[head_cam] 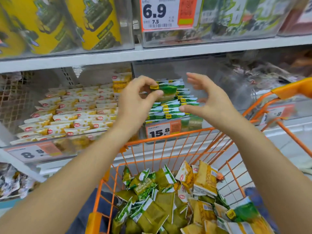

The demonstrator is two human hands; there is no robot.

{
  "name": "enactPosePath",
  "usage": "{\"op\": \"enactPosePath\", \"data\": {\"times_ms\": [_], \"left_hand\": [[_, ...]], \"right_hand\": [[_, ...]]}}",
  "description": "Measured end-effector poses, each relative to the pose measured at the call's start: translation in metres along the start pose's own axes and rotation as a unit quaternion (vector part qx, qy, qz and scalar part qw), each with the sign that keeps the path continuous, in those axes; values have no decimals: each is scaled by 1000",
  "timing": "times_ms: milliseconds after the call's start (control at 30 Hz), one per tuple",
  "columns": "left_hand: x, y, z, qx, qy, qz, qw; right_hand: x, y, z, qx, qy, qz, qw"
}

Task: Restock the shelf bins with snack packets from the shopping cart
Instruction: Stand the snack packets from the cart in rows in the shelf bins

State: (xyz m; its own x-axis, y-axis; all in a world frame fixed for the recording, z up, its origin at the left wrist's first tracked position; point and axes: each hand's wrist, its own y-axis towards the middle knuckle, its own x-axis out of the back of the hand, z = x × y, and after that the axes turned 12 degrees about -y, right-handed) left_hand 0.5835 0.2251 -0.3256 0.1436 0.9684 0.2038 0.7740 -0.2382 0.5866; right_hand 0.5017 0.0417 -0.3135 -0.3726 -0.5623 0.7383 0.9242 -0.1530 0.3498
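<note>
Green packets fill the bin; left hand pinches one; right hand spread.

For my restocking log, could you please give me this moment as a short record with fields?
left hand: left hand pinches a small green snack packet over the clear plastic shelf bin of green packets
right hand: right hand open beside that bin, holding nothing
neighbouring bin: rows of white-and-yellow packets
cart: orange wire shopping cart with loose green and yellow packets
</note>
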Motion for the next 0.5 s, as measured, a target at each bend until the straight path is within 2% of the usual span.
{"op": "enactPosePath", "data": {"times_ms": [67,100,167,200,267,367,500], "left_hand": [[-25,-8,-10,-15,-4,85,996],[-32,-10,-6,-40,35,105,993],[-35,-14,15,-104,201,108,968],[-32,-16,26,-117,269,106,950],[-28,-20,40,-110,336,109,929],[-32,-21,44,-95,351,111,925],[-30,-20,43,-102,325,91,936]], "right_hand": [[5,11,6,33,-159,35,986],[9,16,6,33,-238,47,970],[17,26,-4,5,-338,78,938],[21,29,-11,-17,-360,97,928],[25,36,-23,-52,-367,166,914],[21,47,-36,-70,-369,264,888],[3,70,-51,-88,-405,328,849]]}}
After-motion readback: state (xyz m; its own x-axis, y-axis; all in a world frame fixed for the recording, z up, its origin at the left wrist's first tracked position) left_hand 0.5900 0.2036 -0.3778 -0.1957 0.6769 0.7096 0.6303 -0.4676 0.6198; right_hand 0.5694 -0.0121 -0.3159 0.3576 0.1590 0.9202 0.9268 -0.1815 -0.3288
